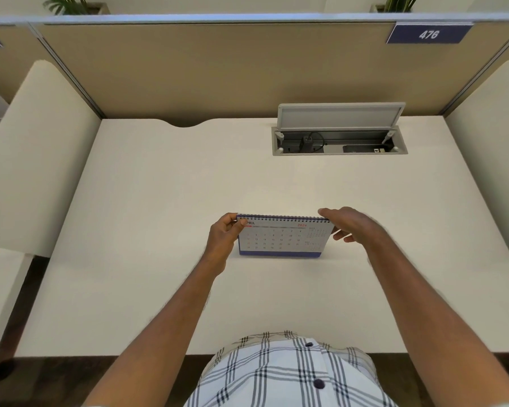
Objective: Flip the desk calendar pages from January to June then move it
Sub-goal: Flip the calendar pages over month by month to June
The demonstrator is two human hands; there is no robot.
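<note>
A spiral-bound desk calendar [282, 237] stands upright on the cream desk [165, 207], a little right of centre. Its facing page reads APRIL 2026, above a blue base strip. My left hand [225, 237] pinches the calendar's top left corner at the spiral. At the top right corner my right hand [350, 224] is blurred; its fingers curl over the spiral edge, with the thumb in front of the page. Whether the right hand grips a page cannot be made out.
An open cable box [340, 141] with its grey lid raised sits in the desk at the back right, with a plug and cables inside. Beige partition walls [218, 69] close the back and both sides. A blue sign [429, 33] reads 476.
</note>
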